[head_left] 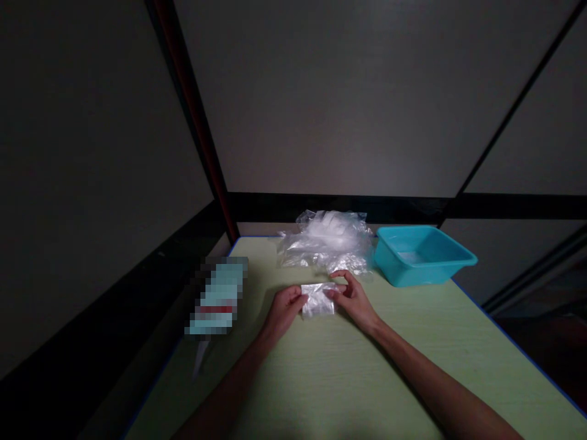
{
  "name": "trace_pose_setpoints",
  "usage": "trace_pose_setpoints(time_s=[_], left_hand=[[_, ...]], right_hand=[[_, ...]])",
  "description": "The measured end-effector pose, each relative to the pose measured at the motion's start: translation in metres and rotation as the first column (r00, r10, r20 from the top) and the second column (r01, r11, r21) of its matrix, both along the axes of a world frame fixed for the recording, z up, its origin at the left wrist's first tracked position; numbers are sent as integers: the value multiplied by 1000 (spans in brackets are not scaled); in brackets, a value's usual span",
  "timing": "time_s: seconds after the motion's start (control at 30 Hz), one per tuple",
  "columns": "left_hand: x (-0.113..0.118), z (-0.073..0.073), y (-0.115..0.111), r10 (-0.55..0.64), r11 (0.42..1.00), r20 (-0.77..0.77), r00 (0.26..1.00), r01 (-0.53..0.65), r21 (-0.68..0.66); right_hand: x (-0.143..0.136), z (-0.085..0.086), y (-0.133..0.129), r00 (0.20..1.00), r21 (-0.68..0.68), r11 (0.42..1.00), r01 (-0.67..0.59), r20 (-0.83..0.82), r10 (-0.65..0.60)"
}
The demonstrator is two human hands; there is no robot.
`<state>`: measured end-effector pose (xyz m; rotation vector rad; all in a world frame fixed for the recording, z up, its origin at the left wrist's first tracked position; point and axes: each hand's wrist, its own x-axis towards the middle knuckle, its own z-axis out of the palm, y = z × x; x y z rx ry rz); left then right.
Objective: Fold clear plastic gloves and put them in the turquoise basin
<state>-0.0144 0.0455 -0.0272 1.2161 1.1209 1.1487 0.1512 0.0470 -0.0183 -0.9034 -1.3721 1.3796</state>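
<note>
A small clear plastic bag (318, 300), flat and shiny, is held between my two hands above the middle of the table. My left hand (285, 308) pinches its left edge between thumb and fingers. At the right edge, my right hand (355, 300) grips it with the thumb in front, while the index finger is raised and bent away. Just behind my hands lies a loose pile of clear plastic bags (332, 235), crinkled and overlapping. I cannot make out whether the held bag contains anything.
A turquoise plastic basin (424, 269) stands at the back right, with something pale on its bottom. On the left lies a blurred-out pale green item (219, 296) with a red band. The light green table (321, 385) has blue edges and meets pale wall panels (339, 122) behind.
</note>
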Motion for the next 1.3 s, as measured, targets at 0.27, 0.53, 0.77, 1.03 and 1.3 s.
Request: trace_pose_setpoints(time_s=[0.27,0.53,0.77,1.03,1.3], left_hand=[[0,4,-2,38,999,29,999,-38,10],[0,14,-6,8,1000,4,1000,-8,-25],[0,17,-8,43,999,-34,998,-44,-16],[-1,14,-8,74,997,-16,997,-75,-19],[-13,8,0,242,970,89,966,-237,-59]], right_hand=[[-12,-1,-7,996,-50,996,77,-39,-79],[-7,-3,-5,998,-33,999,-41,-46,40],[-8,-6,-8,988,-49,987,-152,-26,151],[-7,-4,-7,985,-74,982,-172,-41,169],[0,0,-2,996,-69,994,-89,-13,89]])
